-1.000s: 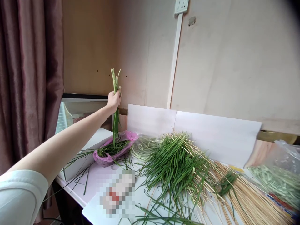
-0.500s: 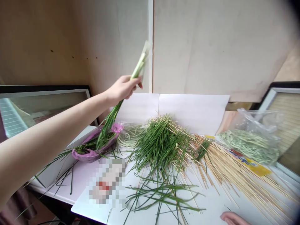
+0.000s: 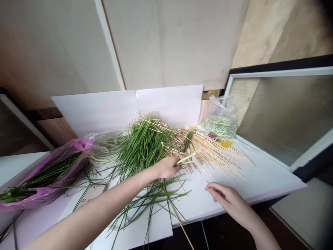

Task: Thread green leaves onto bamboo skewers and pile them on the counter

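My left hand (image 3: 166,167) is shut on a few pale green stems (image 3: 187,158), whose cut ends stick out to the right, over the edge of a heap of long green chive-like leaves (image 3: 145,147). Bamboo skewers (image 3: 210,154) lie fanned out just right of that heap. My right hand (image 3: 223,198) rests open on the white board (image 3: 208,205), holding nothing, a little below the skewer tips. Loose long leaves (image 3: 148,198) lie under my left forearm.
A pink plastic bag of leaves (image 3: 47,177) lies at the left, beside a mass of pale stems (image 3: 106,149). A clear bag of cut green pieces (image 3: 221,119) and a yellow packet (image 3: 217,140) stand at the back. White sheets (image 3: 130,107) lean on the wall.
My view has swung right and down. My left hand has come down from high by the wall to the heap, with shorter stems showing. My right hand now shows fully on the board.
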Demonstrator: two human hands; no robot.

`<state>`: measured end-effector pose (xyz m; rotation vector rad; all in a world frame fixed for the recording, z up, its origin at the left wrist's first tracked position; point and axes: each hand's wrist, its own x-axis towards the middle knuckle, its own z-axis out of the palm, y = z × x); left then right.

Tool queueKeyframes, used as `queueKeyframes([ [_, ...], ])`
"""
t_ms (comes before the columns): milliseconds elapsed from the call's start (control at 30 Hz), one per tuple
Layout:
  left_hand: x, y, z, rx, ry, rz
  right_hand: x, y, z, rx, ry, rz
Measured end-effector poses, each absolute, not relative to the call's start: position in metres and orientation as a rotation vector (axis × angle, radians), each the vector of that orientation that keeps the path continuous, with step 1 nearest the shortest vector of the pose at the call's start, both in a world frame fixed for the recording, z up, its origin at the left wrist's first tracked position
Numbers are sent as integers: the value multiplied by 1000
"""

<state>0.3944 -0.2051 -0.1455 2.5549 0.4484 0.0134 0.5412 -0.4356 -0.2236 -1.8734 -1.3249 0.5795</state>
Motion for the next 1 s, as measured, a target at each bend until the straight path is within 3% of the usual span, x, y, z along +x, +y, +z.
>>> queueKeyframes([
  [100,413,-217,-175,2663,468,-23,547,-436,-227,-1918,-1316,476],
  [300,415,-227,-202,2751,471,-69,564,-422,-264,-2216,-1133,-196],
  [600,398,-218,-214,2725,451,115,557,-402,-292,-2303,-1222,-389],
  [1000,388,-219,-220,2755,433,357,561,-403,-292,-2188,-1226,-352],
])
